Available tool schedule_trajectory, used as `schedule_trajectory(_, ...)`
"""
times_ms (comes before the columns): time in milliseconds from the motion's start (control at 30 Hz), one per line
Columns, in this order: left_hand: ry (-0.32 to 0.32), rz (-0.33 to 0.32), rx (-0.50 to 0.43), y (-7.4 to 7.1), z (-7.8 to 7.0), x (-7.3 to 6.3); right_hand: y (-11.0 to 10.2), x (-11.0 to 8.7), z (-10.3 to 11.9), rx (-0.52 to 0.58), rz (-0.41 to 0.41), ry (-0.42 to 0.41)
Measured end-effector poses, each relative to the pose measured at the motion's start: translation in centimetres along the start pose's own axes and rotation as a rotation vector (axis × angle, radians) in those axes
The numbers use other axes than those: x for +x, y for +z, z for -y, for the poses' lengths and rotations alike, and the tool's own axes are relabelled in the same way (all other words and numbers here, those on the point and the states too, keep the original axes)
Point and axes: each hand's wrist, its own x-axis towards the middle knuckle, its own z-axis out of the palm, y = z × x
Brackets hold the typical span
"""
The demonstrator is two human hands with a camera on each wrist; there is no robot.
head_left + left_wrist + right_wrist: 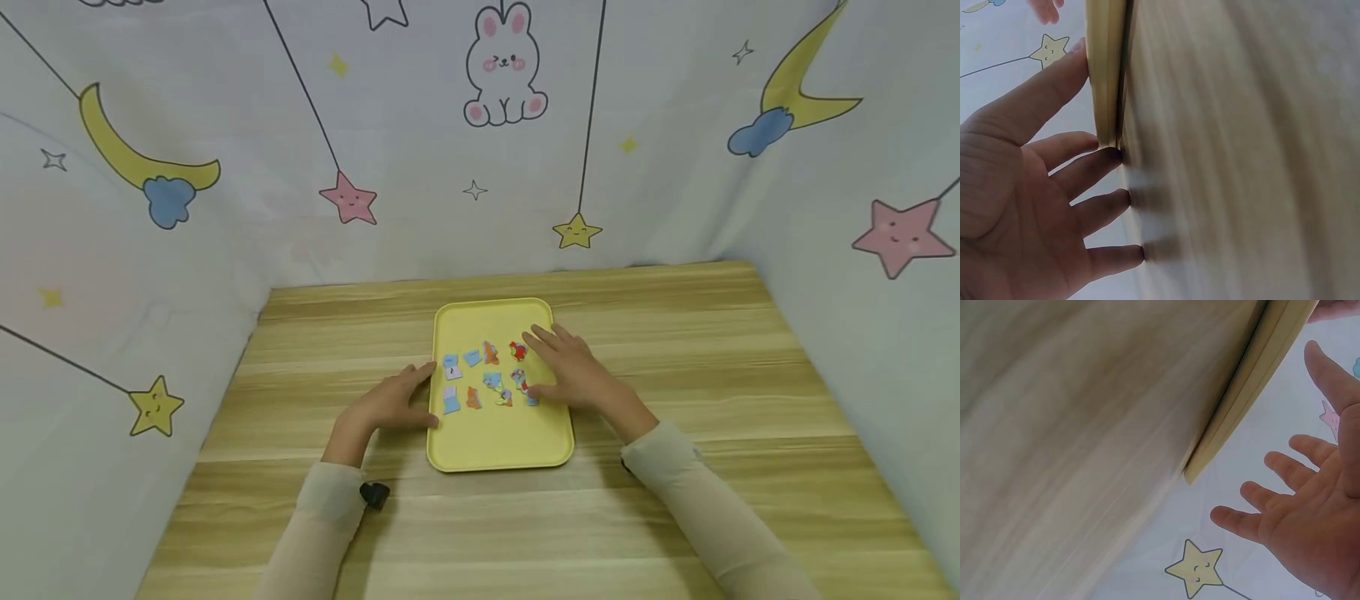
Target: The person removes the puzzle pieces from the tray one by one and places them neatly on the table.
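Observation:
A yellow tray (495, 442) lies on the wooden table, with several small printed puzzle pieces (451, 400) spread loosely over its middle. My left hand (393, 400) is at the tray's left side, thumb and fingertips at the rim. In the left wrist view its fingers (1100, 209) are spread, the lower ones reaching the tabletop. Above the tray's right side is my right hand (577, 375), holding nothing, its fingers spread beside a red piece (518, 351). Its thumb overlaps a blue and red piece (525, 385) in the head view. The right wrist view shows the open palm (1316, 519) above the tray edge.
The wooden table (712, 375) extends on both sides of the tray. A white cloth (420, 150) printed with stars, moons and a rabbit hangs behind and along both sides. A small black object (374, 495) sits by the left sleeve's cuff.

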Motion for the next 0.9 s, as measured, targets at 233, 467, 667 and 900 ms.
schedule_trajectory(233,0.013,0.004,-0.008,0.0,0.1,0.1,0.4,0.1,0.6,0.007,0.093,-0.017)
schedule_trajectory(467,0.008,0.007,-0.015,0.0,0.2,0.1,1.2,0.4,0.7,-0.052,0.182,-0.049)
schedule_trajectory(667,-0.008,0.001,-0.026,0.1,0.3,0.0,1.4,0.8,0.8,-0.077,0.225,-0.065)
schedule_trajectory(900,-0.008,-0.006,-0.040,0.1,0.3,-0.1,1.2,0.8,1.2,-0.071,0.273,-0.071)
